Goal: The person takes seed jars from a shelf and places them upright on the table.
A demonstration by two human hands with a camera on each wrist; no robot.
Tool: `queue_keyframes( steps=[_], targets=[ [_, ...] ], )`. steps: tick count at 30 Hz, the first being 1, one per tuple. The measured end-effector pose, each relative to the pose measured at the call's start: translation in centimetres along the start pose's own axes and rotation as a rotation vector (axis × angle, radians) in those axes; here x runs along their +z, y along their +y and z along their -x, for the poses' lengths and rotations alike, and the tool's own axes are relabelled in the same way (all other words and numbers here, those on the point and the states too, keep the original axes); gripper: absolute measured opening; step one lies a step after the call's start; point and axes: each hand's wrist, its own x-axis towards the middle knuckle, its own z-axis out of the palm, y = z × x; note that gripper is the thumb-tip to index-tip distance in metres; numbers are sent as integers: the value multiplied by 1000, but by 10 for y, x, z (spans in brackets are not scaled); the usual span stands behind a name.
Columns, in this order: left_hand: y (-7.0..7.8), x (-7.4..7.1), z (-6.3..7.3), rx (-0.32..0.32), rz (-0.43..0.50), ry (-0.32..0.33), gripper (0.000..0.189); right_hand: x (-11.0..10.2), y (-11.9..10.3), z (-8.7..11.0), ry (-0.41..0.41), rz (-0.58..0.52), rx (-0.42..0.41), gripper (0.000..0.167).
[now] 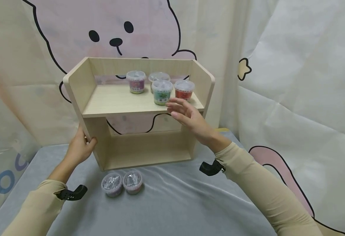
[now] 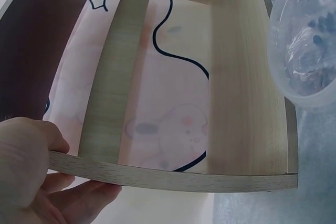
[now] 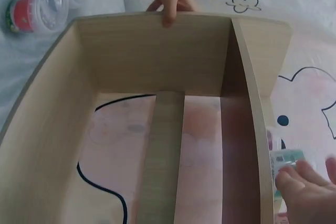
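My left hand (image 1: 80,147) grips the left side panel of a small light-wood shelf (image 1: 110,105), thumb inside and fingers behind its edge in the left wrist view. My right hand (image 1: 190,118) is at the front edge of the upper board, fingers loosely extended and fingertips close to a tub with green contents (image 1: 162,93). In the right wrist view those fingers overlap the green tub (image 3: 286,156). Beside it stand a red tub (image 1: 184,90), a purple tub (image 1: 136,82) and a clear-lidded tub (image 1: 159,77) partly hidden behind the green one.
Two lidded tubs, one (image 1: 112,185) beside the other (image 1: 132,182), stand on the grey-blue cloth (image 1: 172,203) before the shelf. The lower compartment (image 1: 149,146) holds nothing visible. Printed curtains (image 1: 293,82) hang behind and at the sides.
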Motion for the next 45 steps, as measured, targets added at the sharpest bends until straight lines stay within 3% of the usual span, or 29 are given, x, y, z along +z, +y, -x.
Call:
queue_keyframes(
  steps=[12, 23, 32, 39, 45],
  targets=[
    [-2, 2, -1, -3, 34, 10, 69, -11, -6, -24, 75, 26, 81, 64],
    [3, 2, 0, -2, -20, 28, 68, -6, -17, -43, 83, -41, 162, 75],
    [3, 4, 0, 10, -34, 25, 67, -4, -17, -57, 106, 37, 194, 80],
    [4, 2, 0, 21, -25, 19, 69, -1, -16, -73, 112, 164, 197, 89],
    [3, 2, 1, 17, -18, 20, 69, 2, -14, -82, 152, 167, 214, 83]
  ],
)
